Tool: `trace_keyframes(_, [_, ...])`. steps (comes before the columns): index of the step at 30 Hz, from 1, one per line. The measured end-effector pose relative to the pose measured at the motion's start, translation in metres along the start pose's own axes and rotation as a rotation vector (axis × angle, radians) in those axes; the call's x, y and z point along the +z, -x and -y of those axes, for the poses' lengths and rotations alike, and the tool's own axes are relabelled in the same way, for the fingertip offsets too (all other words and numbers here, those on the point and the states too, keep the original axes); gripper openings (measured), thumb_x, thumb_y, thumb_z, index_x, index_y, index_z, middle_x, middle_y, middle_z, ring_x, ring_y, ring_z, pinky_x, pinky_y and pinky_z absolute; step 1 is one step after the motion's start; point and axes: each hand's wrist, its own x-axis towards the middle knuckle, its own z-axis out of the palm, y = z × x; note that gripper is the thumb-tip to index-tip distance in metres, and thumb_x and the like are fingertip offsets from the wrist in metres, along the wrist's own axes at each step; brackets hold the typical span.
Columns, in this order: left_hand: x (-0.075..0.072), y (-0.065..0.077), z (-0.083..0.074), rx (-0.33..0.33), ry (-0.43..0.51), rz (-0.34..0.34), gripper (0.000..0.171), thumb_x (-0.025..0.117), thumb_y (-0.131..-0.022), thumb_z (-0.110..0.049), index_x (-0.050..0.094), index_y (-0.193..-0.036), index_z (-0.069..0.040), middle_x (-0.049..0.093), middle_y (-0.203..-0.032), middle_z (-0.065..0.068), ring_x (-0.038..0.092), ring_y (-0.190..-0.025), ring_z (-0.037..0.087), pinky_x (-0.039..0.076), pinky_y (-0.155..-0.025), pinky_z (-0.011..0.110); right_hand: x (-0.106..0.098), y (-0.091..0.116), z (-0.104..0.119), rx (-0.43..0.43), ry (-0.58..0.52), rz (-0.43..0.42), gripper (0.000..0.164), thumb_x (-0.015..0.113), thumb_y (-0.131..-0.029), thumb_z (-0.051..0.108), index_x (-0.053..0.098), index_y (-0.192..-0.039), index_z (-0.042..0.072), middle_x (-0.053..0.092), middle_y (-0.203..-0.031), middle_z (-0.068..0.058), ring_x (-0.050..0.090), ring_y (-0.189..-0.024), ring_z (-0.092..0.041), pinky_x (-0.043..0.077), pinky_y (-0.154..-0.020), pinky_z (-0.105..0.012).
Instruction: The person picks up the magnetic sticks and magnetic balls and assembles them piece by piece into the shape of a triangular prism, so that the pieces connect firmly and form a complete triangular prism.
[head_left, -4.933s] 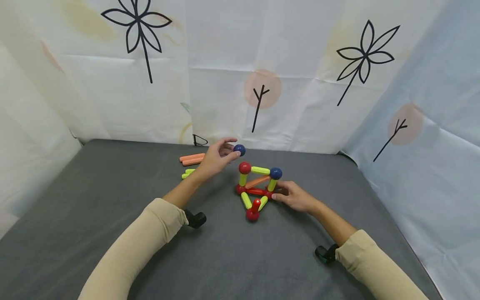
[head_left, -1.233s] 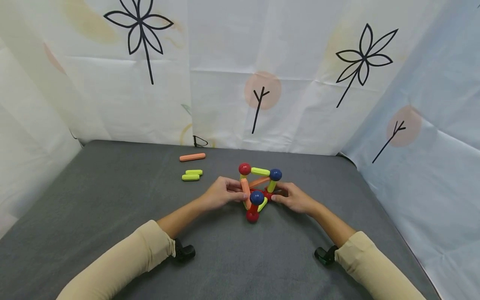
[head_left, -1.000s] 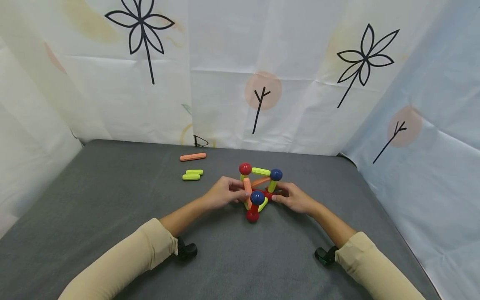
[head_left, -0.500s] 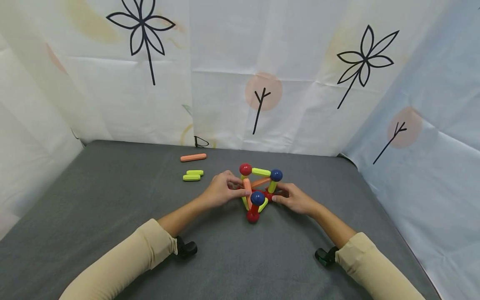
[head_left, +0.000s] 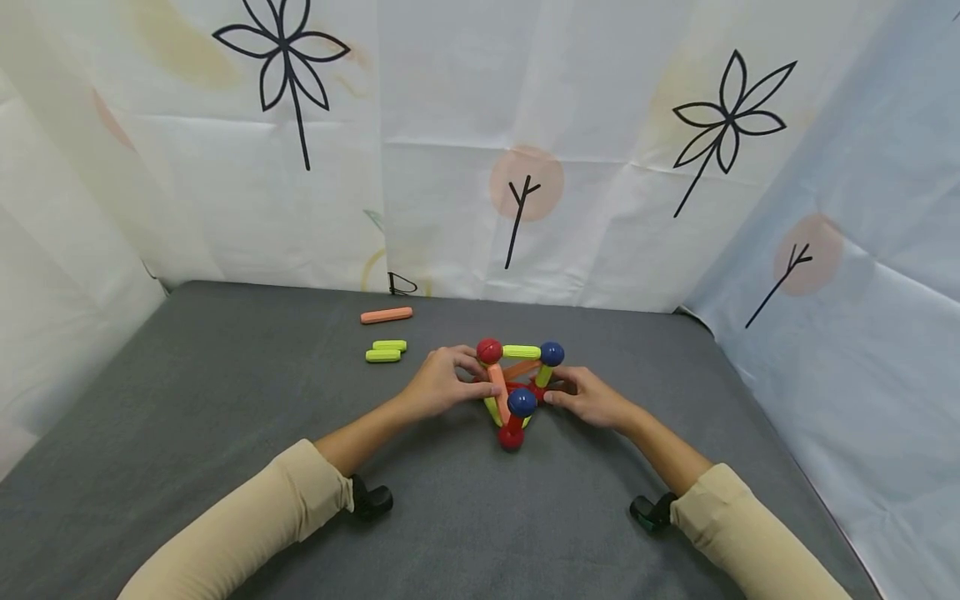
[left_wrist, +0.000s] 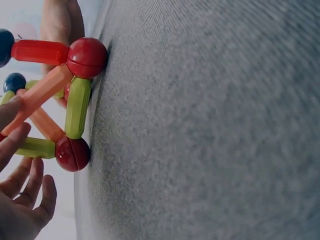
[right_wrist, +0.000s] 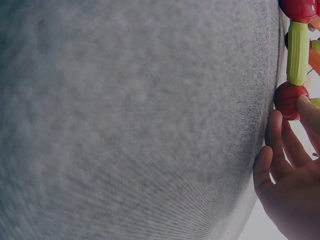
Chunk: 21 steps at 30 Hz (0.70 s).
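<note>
A magnetic ball-and-stick structure [head_left: 521,352] stands on the grey cloth, held by both hands. My left hand [head_left: 441,385] pinches a slanting orange stick [head_left: 498,396] between thumb and fingers. That stick runs from the upper-left red ball [head_left: 490,351] down to the front red ball [left_wrist: 87,57]. Above the front red ball, a red stick [left_wrist: 40,51] carries a blue ball [head_left: 522,403]. My right hand [head_left: 592,396] grips a lower red ball [right_wrist: 290,100] at the right, its thumb on the ball. Another blue ball [head_left: 552,354] tops the right side. The left hand partly hides the structure's left side.
Left of the structure, two yellow-green sticks [head_left: 384,355] lie side by side. Behind them is one loose orange stick [head_left: 386,316]. A white printed curtain [head_left: 450,208] hangs along the table's back edge.
The left hand has placed the blue ball on the front red stick and brought in an orange stick. Lately the upper-left red ball has dropped slightly and the front balls have shifted right.
</note>
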Motion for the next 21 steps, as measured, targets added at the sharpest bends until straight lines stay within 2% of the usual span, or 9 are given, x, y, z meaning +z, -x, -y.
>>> trace_keyframes(4, [-0.002,0.001,0.001,0.019,0.000,0.027,0.019,0.081,-0.084,-0.025,0.078,-0.090,-0.007,0.065,-0.117,0.009,0.058,-0.114,0.025,0.056,-0.078,0.031,0.001,0.000,0.000,0.006,0.006,-0.004,0.036,0.058,-0.101,0.008,0.055,-0.133,-0.006,0.061,-0.130,-0.022,0.058,-0.120,-0.038,0.047,-0.099,-0.051])
trace_keyframes(8, [-0.014,0.007,0.007,0.029,-0.001,0.053,0.016,0.080,-0.085,-0.019,0.078,-0.096,-0.007,0.067,-0.118,0.007,0.060,-0.113,0.023,0.056,-0.081,0.034,0.002,0.000,0.000,-0.009,0.003,0.000,0.035,0.058,-0.101,0.007,0.055,-0.133,-0.006,0.060,-0.130,-0.022,0.058,-0.121,-0.038,0.046,-0.101,-0.052])
trace_keyframes(11, [-0.033,0.013,0.015,0.051,-0.046,0.034,0.021,0.080,-0.085,-0.012,0.075,-0.104,-0.003,0.070,-0.114,0.010,0.063,-0.107,0.027,0.056,-0.083,0.040,0.002,-0.001,0.001,-0.020,0.001,0.001,0.035,0.058,-0.100,0.006,0.055,-0.133,-0.007,0.061,-0.130,-0.022,0.057,-0.121,-0.038,0.046,-0.101,-0.052])
trace_keyframes(15, [-0.065,0.023,0.032,0.059,-0.182,-0.054,0.028,0.079,-0.084,-0.006,0.072,-0.110,0.000,0.071,-0.110,0.014,0.064,-0.103,0.032,0.055,-0.081,0.045,0.001,0.000,0.001,-0.019,0.004,-0.001,0.036,0.058,-0.100,0.006,0.055,-0.134,-0.006,0.061,-0.129,-0.022,0.058,-0.119,-0.038,0.047,-0.100,-0.051])
trace_keyframes(18, [-0.087,0.030,0.045,0.021,-0.261,-0.104,0.028,0.078,-0.084,-0.003,0.072,-0.111,-0.001,0.072,-0.108,0.013,0.065,-0.100,0.030,0.054,-0.080,0.046,0.000,0.000,0.002,-0.016,0.006,0.000,0.036,0.058,-0.100,0.006,0.054,-0.134,-0.007,0.061,-0.129,-0.022,0.059,-0.119,-0.038,0.048,-0.099,-0.050])
trace_keyframes(21, [-0.105,0.037,0.055,-0.052,-0.275,-0.103,0.030,0.078,-0.084,-0.002,0.071,-0.113,0.000,0.072,-0.109,0.013,0.065,-0.102,0.030,0.053,-0.083,0.049,0.000,0.001,0.003,-0.012,0.009,0.002,0.037,0.058,-0.100,0.007,0.054,-0.134,-0.007,0.061,-0.129,-0.022,0.059,-0.119,-0.038,0.048,-0.099,-0.050])
